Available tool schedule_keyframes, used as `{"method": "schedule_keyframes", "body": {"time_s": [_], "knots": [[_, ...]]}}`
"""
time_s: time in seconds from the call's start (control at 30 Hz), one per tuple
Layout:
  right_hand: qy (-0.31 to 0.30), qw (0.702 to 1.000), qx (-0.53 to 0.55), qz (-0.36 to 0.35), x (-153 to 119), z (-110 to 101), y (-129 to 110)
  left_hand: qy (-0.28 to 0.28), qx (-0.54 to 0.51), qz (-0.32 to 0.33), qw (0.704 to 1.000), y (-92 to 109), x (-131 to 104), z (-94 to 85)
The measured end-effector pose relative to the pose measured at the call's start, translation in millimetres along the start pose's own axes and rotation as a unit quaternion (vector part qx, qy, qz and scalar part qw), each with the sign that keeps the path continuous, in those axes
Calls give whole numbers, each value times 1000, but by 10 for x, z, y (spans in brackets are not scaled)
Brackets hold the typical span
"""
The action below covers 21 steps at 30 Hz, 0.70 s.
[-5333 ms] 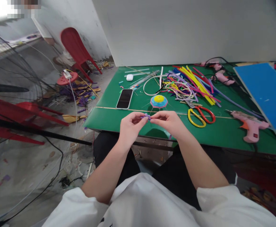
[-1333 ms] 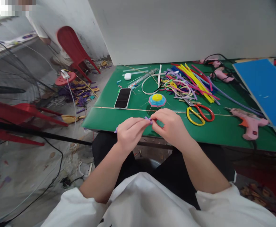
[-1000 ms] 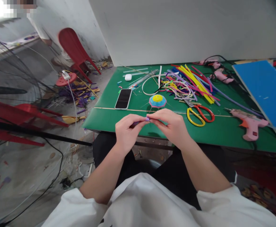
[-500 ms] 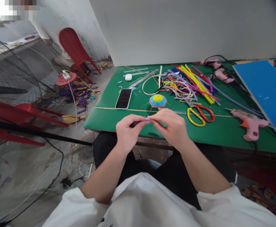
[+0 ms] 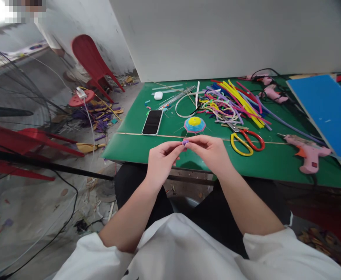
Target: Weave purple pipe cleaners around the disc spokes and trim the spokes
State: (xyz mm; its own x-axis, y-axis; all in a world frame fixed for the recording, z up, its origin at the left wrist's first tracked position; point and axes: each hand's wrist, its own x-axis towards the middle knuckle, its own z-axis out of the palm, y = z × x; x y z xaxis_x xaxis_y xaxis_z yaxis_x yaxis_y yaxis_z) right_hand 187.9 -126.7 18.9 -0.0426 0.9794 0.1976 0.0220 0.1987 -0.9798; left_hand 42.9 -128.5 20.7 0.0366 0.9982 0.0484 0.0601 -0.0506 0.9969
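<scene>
Between my fingertips is a small purple piece (image 5: 185, 142), held over the near edge of the green table (image 5: 132, 149). My left hand (image 5: 165, 157) pinches it from the left, and my right hand (image 5: 211, 152) from the right, the fingertips nearly touching. Just beyond my hands stands a small umbrella-like piece (image 5: 194, 125) with a yellow centre, blue ring and pink rim. A phone (image 5: 152, 122) lies to the left of it. Scissors (image 5: 248, 142) with yellow and red handles lie to the right, below a heap of coloured fuzzy stems (image 5: 224, 103).
A pink glue gun (image 5: 309, 153) and a blue board (image 5: 322, 112) are at the right. A white earphone case (image 5: 158, 95) and thin clear sticks are at the back left. Red chairs (image 5: 90, 58) stand left; a person's arm shows behind.
My hands have shifted slightly and come up a little from the table edge. The purple piece shows more clearly between the fingertips, and my left hand has turned a little.
</scene>
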Motion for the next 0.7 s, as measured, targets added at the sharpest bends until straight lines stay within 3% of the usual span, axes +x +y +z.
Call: {"method": "schedule_keyframes", "body": {"time_s": [0.13, 0.3, 0.43, 0.6, 0.7], "knots": [[-1, 1000, -16, 2, 12, -18, 2, -34, 57, 37, 997, 7, 23, -49], [-60, 997, -40, 6, 15, -63, 17, -66, 102, 48, 991, -3, 54, -101], [-82, 995, -38, 37, 21, -70, 21, -43, 112, 49, 992, -50, 43, -96], [-38, 995, -91, 10, 11, -24, 33, -10, 140, 62, 988, -72, 13, -65], [-13, 996, -93, -6, 5, 13, 44, 10, 104, 46, 993, -76, 2, -24]]}}
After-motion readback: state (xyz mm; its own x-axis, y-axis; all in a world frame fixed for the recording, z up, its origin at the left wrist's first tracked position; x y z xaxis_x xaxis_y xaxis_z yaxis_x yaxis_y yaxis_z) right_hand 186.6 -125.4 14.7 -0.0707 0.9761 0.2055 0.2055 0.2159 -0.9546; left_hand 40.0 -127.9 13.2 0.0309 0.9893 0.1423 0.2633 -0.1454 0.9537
